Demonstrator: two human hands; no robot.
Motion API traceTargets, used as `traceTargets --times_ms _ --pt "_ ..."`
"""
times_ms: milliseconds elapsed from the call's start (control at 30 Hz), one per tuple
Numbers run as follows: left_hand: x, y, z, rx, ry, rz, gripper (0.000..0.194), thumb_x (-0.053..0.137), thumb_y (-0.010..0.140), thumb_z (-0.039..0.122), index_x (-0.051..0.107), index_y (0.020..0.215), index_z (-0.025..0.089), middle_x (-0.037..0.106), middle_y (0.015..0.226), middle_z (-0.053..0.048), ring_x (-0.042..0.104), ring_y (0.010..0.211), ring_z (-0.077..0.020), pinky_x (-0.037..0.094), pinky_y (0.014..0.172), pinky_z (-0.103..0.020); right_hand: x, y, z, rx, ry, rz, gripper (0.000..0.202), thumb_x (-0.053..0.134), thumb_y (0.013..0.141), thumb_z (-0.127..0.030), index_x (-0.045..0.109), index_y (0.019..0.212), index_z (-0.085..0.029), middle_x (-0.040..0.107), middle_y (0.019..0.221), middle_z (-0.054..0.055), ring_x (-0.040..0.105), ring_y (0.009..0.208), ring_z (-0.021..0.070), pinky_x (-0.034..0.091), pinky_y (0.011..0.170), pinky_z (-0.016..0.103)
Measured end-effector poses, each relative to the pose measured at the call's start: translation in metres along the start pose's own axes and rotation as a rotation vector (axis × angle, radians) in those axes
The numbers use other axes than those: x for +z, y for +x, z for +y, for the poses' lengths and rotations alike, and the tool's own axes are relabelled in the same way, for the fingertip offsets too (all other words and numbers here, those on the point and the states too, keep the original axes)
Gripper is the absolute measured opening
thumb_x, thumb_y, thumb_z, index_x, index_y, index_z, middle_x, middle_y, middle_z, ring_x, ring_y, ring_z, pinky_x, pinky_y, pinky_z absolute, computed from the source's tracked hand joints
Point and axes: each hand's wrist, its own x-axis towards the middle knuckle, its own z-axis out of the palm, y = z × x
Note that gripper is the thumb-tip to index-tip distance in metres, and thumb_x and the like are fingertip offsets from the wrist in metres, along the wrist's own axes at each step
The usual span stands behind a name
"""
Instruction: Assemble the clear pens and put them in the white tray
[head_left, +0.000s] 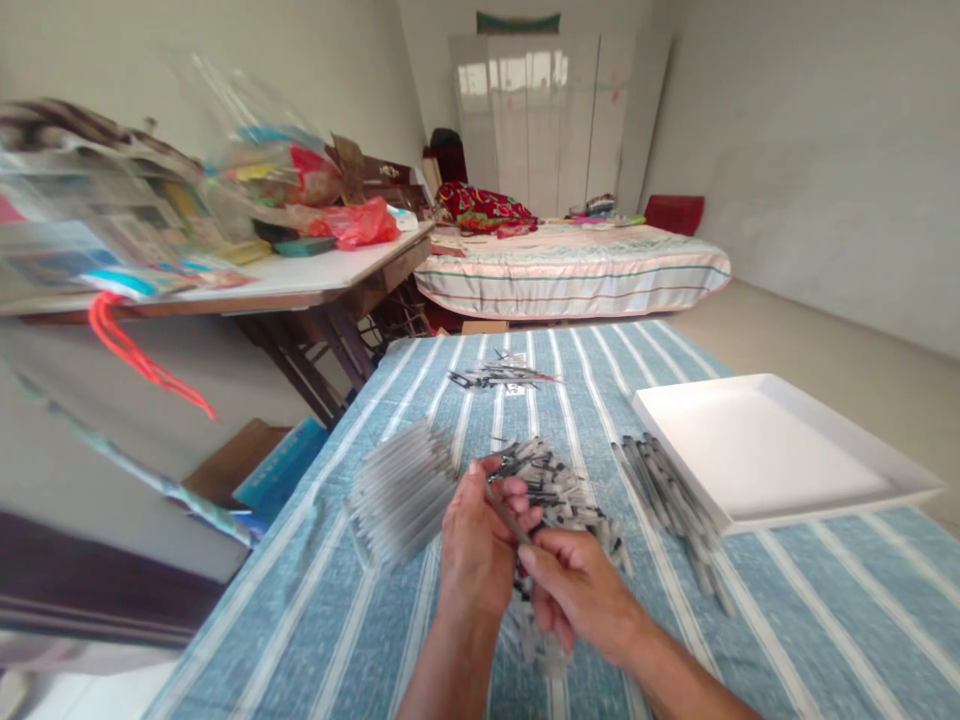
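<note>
A slim grey pen (507, 515) runs between my two hands over the striped cloth. My left hand (480, 540) is closed around its upper part, and the fingers of my right hand (574, 580) pinch its lower end. Under and beyond my hands spreads a loose pile of small clear and black pen parts (559, 480). Left of my left hand lies a stack of translucent pen barrels (401, 490), blurred. To the right rests a row of dark grey pens (671, 500). Thin black pieces on a clear bag (506, 375) lie farther back.
A shallow white box (787, 450) stands on the right of the blue striped tablecloth (315, 620), beside the dark pens. At left is a side table (300, 280) loaded with plastic bags, a red cord (142, 355) hanging off it. Beyond is a bed (577, 270).
</note>
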Motion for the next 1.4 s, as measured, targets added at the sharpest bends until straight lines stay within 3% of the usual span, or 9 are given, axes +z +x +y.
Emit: traceTargets --times_ms 100,500,633,733,800,1000,1100,1233,1400 --pt "-0.002 -0.002 -0.001 0.012 -0.051 -0.030 0.020 0.049 0.084 0.034 0.054 0.093 0.018 0.049 0.051 0.005 0.037 0.035 -0.0048 0.038 0.037 -0.017 0.006 -0.003 0.006 0.084 0.044 0.005 0.043 0.044 0.080 -0.058 0.045 0.064 -0.019 0.052 0.038 -0.006 0.037 0.023 0.0062 0.022 0.024 0.015" --pt "-0.001 0.010 0.000 -0.145 -0.163 -0.019 0.024 0.040 0.088 0.024 0.049 0.069 0.014 0.039 0.044 0.006 0.026 0.029 -0.0029 0.019 0.028 -0.013 0.023 0.000 -0.013 0.188 0.014 0.102 0.039 0.040 0.083 -0.051 0.042 0.060 -0.019 0.044 0.029 -0.007 0.023 0.017 0.0046 0.012 0.022 0.016" --pt "-0.004 0.026 0.033 0.098 -0.156 0.079 0.030 0.035 0.090 0.025 0.043 0.062 0.016 0.036 0.041 0.007 0.027 0.029 -0.0024 0.019 0.028 -0.012 0.025 -0.020 -0.018 0.292 -0.103 0.075 0.038 0.041 0.083 -0.050 0.042 0.060 -0.020 0.040 0.029 -0.008 0.024 0.021 0.0048 0.015 0.026 0.017" --pt "-0.007 0.035 0.067 0.211 -0.158 0.070 0.038 0.027 0.093 0.031 0.041 0.060 0.017 0.034 0.041 0.008 0.027 0.030 -0.0011 0.020 0.030 -0.009 0.009 -0.029 -0.018 0.100 -0.301 0.105 0.038 0.050 0.079 -0.048 0.042 0.056 -0.019 0.038 0.037 -0.007 0.036 0.034 0.0060 0.025 0.036 0.017" --pt "-0.007 0.035 0.076 0.138 -0.090 -0.027 0.027 0.040 0.089 0.027 0.050 0.067 0.014 0.040 0.044 0.005 0.030 0.031 -0.0024 0.021 0.029 -0.011 -0.011 -0.021 -0.022 -0.126 -0.521 0.266 0.036 0.047 0.082 -0.043 0.046 0.057 -0.018 0.045 0.048 -0.004 0.042 0.045 0.0079 0.032 0.045 0.019" --pt "-0.019 0.018 0.029 -0.382 0.313 -0.477 0.019 0.052 0.080 0.031 0.058 0.081 0.012 0.050 0.047 0.003 0.031 0.031 -0.0045 0.029 0.028 -0.016 -0.057 0.020 -0.037 -0.266 -1.039 0.444 0.033 0.049 0.082 -0.044 0.059 0.064 -0.018 0.059 0.066 0.002 0.054 0.064 0.0150 0.033 0.058 0.023" --pt "-0.032 0.013 0.009 -0.456 0.431 -0.546 0.023 0.051 0.080 0.034 0.059 0.077 0.012 0.051 0.043 0.002 0.029 0.027 -0.0046 0.029 0.026 -0.017 -0.058 0.022 -0.036 -0.230 -0.854 0.449 0.046 0.040 0.085 -0.050 0.055 0.056 -0.017 0.056 0.055 0.001 0.051 0.054 0.0123 0.033 0.052 0.021" --pt "-0.039 0.013 -0.003 -0.500 0.534 -0.613 0.028 0.050 0.080 0.037 0.058 0.070 0.011 0.052 0.039 0.001 0.032 0.022 -0.0056 0.029 0.024 -0.017 -0.053 0.021 -0.029 -0.131 -0.500 0.183 0.053 0.037 0.086 -0.053 0.046 0.048 -0.016 0.046 0.041 -0.004 0.040 0.039 0.0071 0.031 0.044 0.019" --pt "-0.043 0.014 -0.008 -0.530 0.574 -0.637 0.031 0.052 0.078 0.040 0.058 0.069 0.012 0.052 0.036 0.001 0.036 0.021 -0.0069 0.027 0.023 -0.016 -0.054 0.024 -0.018 -0.060 -0.289 0.047 0.049 0.045 0.082 -0.052 0.045 0.050 -0.016 0.044 0.039 -0.006 0.031 0.032 0.0036 0.023 0.035 0.017"
